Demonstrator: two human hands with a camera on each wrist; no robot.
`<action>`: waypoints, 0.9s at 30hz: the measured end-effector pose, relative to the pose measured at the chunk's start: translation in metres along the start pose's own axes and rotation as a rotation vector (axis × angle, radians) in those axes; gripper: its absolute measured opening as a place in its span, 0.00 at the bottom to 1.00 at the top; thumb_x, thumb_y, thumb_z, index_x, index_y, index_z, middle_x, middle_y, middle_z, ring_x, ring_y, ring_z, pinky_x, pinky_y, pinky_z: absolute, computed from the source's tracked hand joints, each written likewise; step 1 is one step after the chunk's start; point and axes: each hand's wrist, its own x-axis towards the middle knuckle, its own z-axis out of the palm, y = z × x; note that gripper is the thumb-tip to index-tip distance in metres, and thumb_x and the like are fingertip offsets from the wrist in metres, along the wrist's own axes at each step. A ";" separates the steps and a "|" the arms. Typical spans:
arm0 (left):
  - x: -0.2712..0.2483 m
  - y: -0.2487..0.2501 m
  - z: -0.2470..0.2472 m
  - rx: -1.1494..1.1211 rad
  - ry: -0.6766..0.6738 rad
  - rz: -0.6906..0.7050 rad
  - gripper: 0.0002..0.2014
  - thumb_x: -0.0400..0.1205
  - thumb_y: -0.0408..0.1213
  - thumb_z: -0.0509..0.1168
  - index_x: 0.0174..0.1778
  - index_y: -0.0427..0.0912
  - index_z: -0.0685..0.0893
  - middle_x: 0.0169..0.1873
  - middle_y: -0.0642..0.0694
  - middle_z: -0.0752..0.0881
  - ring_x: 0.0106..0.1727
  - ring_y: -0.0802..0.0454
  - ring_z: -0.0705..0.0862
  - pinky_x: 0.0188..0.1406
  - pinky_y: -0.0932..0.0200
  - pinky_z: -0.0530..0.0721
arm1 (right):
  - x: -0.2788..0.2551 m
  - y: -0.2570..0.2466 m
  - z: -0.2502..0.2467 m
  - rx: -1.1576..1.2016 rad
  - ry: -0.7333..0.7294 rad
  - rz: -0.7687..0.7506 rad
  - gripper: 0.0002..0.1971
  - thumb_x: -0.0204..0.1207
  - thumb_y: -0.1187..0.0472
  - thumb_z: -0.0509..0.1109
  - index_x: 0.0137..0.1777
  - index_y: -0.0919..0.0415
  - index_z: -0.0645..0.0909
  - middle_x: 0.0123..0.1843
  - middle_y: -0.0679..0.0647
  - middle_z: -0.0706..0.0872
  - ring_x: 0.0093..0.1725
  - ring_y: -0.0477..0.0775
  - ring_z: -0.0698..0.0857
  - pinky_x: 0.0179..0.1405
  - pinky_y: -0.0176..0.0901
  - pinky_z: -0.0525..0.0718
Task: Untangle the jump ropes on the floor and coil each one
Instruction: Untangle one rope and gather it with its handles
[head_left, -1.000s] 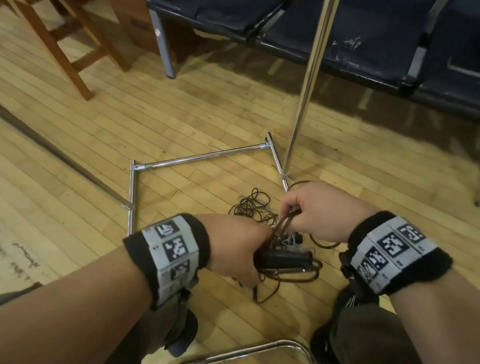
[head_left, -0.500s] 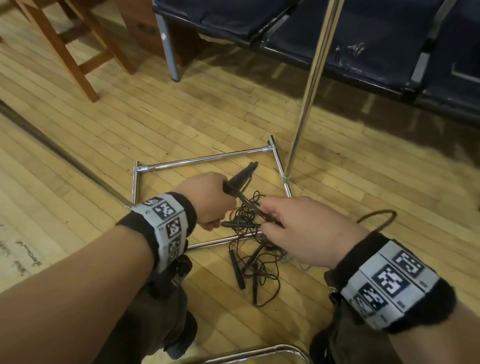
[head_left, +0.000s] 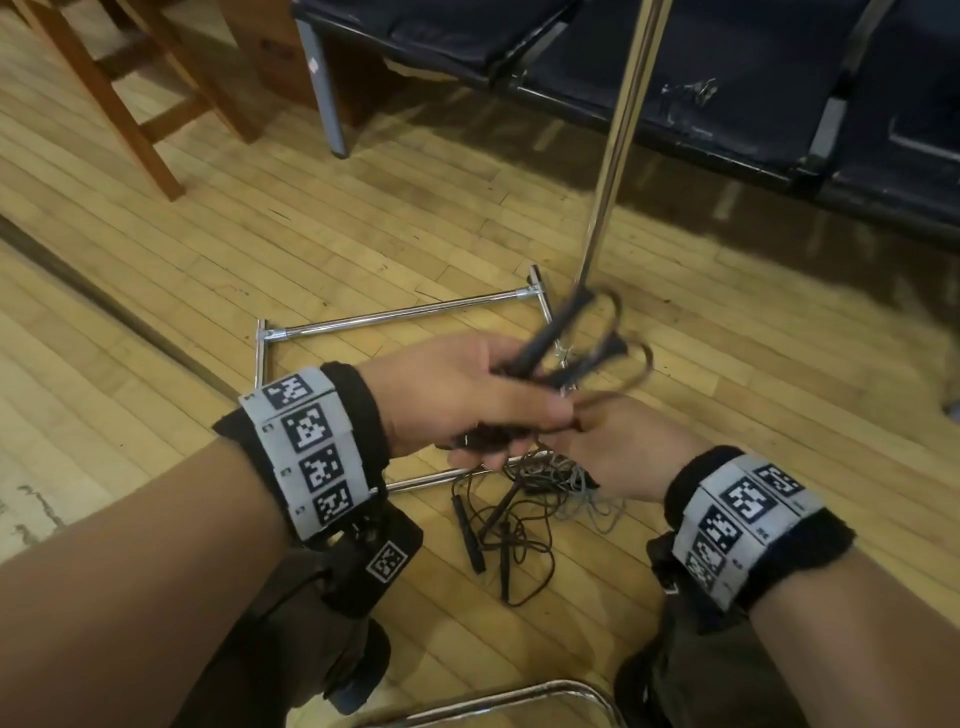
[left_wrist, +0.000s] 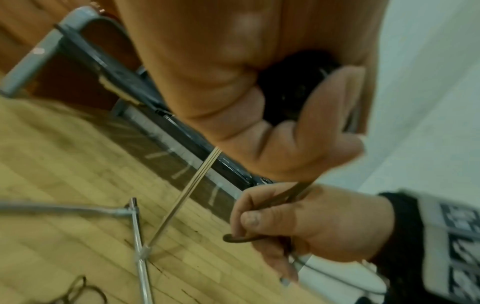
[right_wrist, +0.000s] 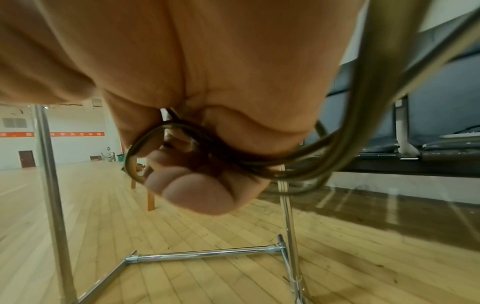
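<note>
My left hand grips two black jump-rope handles that point up and to the right, with blurred brown rope loops swinging at their ends. In the left wrist view its fingers curl round the dark handles. My right hand sits just under and right of the left, partly hidden by it, and pinches the brown cord. Its fingers curl over several cord loops. A tangle of dark ropes with loose handles and a grey cord lies on the floor below.
A chrome rack base lies on the wood floor with its upright pole rising just behind my hands. Dark blue bench seats fill the back, wooden stool legs stand far left, and a chrome tube crosses the bottom edge.
My left hand has swung right with the handles, over the right hand, and the handles now point up-right with rope loops whipping at their ends. The right hand has kept the cord.
</note>
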 end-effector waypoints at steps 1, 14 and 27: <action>-0.001 -0.002 0.002 0.129 -0.069 -0.050 0.02 0.82 0.44 0.76 0.47 0.54 0.89 0.34 0.44 0.88 0.29 0.49 0.85 0.22 0.60 0.83 | 0.001 0.002 -0.003 0.014 -0.002 -0.019 0.06 0.86 0.52 0.66 0.57 0.40 0.83 0.53 0.45 0.90 0.50 0.45 0.87 0.47 0.38 0.84; 0.004 -0.027 0.022 1.048 -0.022 -0.471 0.09 0.84 0.43 0.71 0.58 0.53 0.80 0.37 0.51 0.88 0.26 0.58 0.83 0.17 0.68 0.77 | -0.005 -0.031 0.004 -0.387 0.281 -0.096 0.04 0.77 0.51 0.71 0.48 0.39 0.82 0.32 0.39 0.79 0.33 0.38 0.78 0.27 0.35 0.72; 0.021 -0.018 -0.019 0.135 0.622 -0.224 0.07 0.85 0.39 0.74 0.56 0.46 0.84 0.32 0.46 0.88 0.29 0.52 0.87 0.25 0.60 0.85 | -0.015 -0.020 0.011 -0.295 0.134 -0.028 0.12 0.88 0.49 0.58 0.42 0.43 0.74 0.35 0.45 0.80 0.34 0.42 0.80 0.30 0.39 0.78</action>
